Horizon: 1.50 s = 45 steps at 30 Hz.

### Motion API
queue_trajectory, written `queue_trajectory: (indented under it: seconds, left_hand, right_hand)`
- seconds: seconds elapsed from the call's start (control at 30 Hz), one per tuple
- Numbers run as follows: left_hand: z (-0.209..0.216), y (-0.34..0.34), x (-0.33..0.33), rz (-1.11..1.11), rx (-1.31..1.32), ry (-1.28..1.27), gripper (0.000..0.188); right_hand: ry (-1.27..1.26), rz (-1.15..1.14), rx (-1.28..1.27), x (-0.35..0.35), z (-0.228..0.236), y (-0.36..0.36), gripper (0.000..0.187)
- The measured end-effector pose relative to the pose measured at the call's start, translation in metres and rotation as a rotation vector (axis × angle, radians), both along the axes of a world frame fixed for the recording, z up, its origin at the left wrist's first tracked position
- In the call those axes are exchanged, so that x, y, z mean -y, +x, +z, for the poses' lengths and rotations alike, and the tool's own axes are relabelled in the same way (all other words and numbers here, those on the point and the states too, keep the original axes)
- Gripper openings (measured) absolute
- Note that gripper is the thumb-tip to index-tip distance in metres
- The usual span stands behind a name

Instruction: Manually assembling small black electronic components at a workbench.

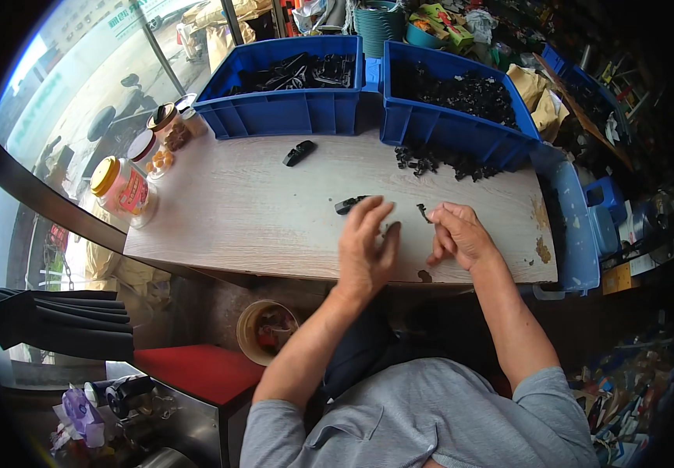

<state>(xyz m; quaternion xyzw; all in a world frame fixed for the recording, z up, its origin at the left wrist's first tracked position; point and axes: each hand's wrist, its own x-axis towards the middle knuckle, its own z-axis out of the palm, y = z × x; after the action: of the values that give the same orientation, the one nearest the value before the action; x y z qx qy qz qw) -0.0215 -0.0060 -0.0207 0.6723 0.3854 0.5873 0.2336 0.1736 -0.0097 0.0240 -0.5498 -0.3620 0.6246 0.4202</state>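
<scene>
Between the thumb and forefinger of my right hand (pixel 462 236) a small black plastic piece (pixel 423 211) is pinched, its thin end sticking out to the left. My left hand (pixel 366 248) hovers over the table with fingers apart and slightly blurred. Just beyond its fingertips lies a black oblong plastic part (pixel 345 206), partly hidden by them; whether they touch it I cannot tell. A similar black part (pixel 299 153) rests by itself farther back on the table. A loose pile of small black pieces (pixel 454 162) spreads in front of the right bin.
Two blue bins stand along the table's back edge: the left bin (pixel 282 115) holds long black parts, the right bin (pixel 452 139) small ones. Several lidded jars (pixel 130 193) line the left side. Below the pale table (pixel 235 210) is a bucket (pixel 245 331); a light-blue container (pixel 580 234) sits right.
</scene>
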Motion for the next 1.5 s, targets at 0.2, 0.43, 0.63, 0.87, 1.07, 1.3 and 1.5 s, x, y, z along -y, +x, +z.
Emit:
queue_trajectory:
  seconds: [0.2,0.43,0.63,0.87,1.07,1.3,1.5]
  left_hand:
    - [0.006,0.033,0.015,-0.251,0.129,-0.233,0.026]
    - [0.001,0.032,0.014,-0.21,0.183,-0.305,0.011]
    - [0.002,0.023,0.003,-0.377,0.546,-0.67,0.014]
    - [0.001,0.017,-0.001,-0.478,0.664,-0.749,0.014]
    - [-0.003,0.016,0.002,-0.479,0.53,-0.655,0.017]
    - [0.021,-0.027,-0.022,0.48,-0.484,0.13,0.031]
    - [0.0,-0.045,-0.038,0.197,-0.579,-0.005,0.023]
  right_hand:
    - [0.114,0.106,-0.063,0.007,-0.012,0.0,0.018]
    - [0.141,0.051,-0.042,0.011,-0.013,-0.009,0.019]
    - [0.209,-0.025,-0.079,0.015,-0.014,-0.015,0.022]
    - [0.219,-0.016,-0.029,0.018,-0.009,-0.021,0.025]
    - [0.213,-0.028,-0.055,0.02,-0.013,-0.022,0.019]
    - [0.224,-0.059,-0.103,0.021,-0.016,-0.019,0.017]
    - [0.2,-0.139,-0.098,0.02,-0.017,-0.022,0.015]
